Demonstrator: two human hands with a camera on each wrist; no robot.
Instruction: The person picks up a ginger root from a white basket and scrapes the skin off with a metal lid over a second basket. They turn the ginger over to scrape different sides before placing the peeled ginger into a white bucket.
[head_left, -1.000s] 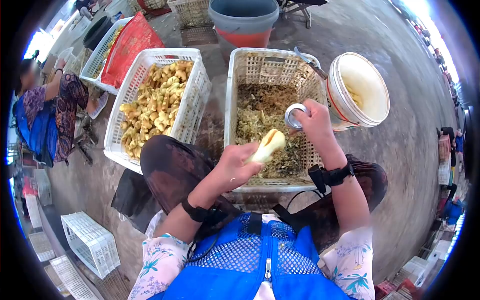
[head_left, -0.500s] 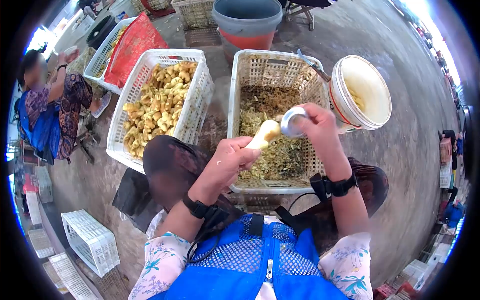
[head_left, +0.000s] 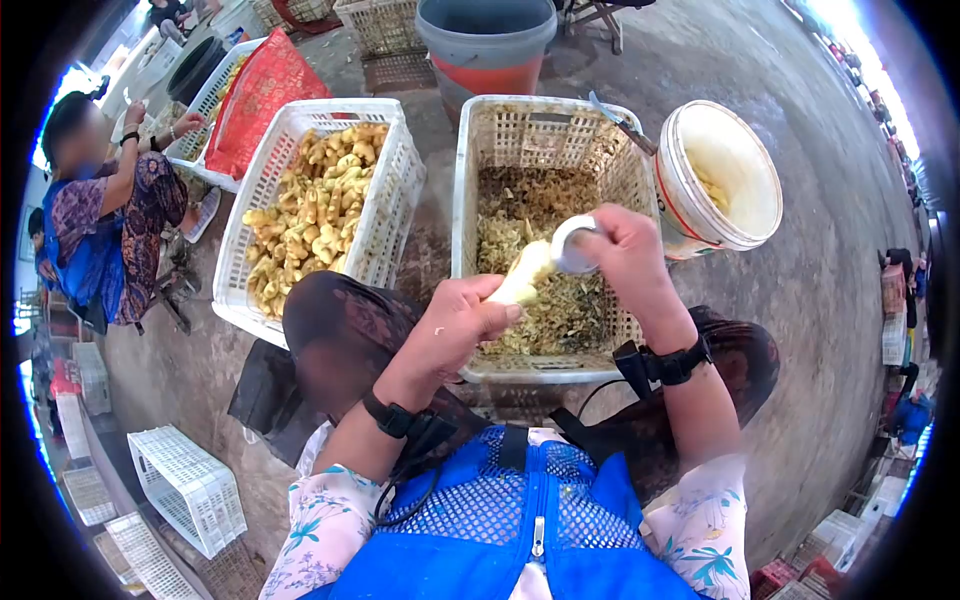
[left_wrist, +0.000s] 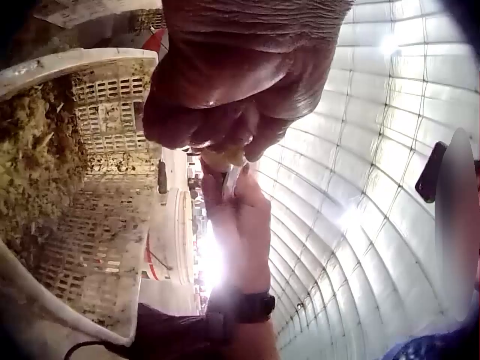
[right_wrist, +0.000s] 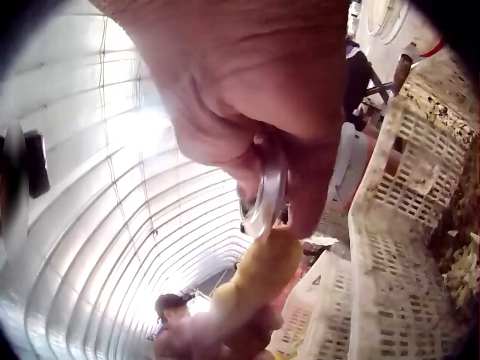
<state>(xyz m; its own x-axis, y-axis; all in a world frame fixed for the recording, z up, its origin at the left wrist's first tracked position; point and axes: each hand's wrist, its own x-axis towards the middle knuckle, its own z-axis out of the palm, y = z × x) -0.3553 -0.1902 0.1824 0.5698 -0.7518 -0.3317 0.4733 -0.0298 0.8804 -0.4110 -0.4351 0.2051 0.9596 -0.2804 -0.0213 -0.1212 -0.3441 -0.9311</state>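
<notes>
My left hand (head_left: 455, 325) grips a piece of pale, mostly peeled ginger (head_left: 523, 275) by its near end, over a white crate. Thumb and fingers of my right hand (head_left: 632, 258) pinch a shiny, round metal ring (head_left: 572, 246). Its edge meets the far end of the ginger. From the right wrist, the metal ring (right_wrist: 266, 199) is seen edge-on against the yellow ginger (right_wrist: 262, 270). In the left wrist view my fingers hide most of the ginger (left_wrist: 223, 159).
Brown and greenish peelings (head_left: 535, 200) cover the bottom of the crate (head_left: 462, 200) under my hands. Left of it stands a crate (head_left: 400, 190) of ginger. A knife (head_left: 625, 125) leans at the far right corner, beside a white bucket (head_left: 755, 200). Another person (head_left: 100, 210) sits at left.
The ginger has turned in my left hand, and the split seen on it earlier no longer shows. My right hand has brought the metal ring in against the ginger's far end.
</notes>
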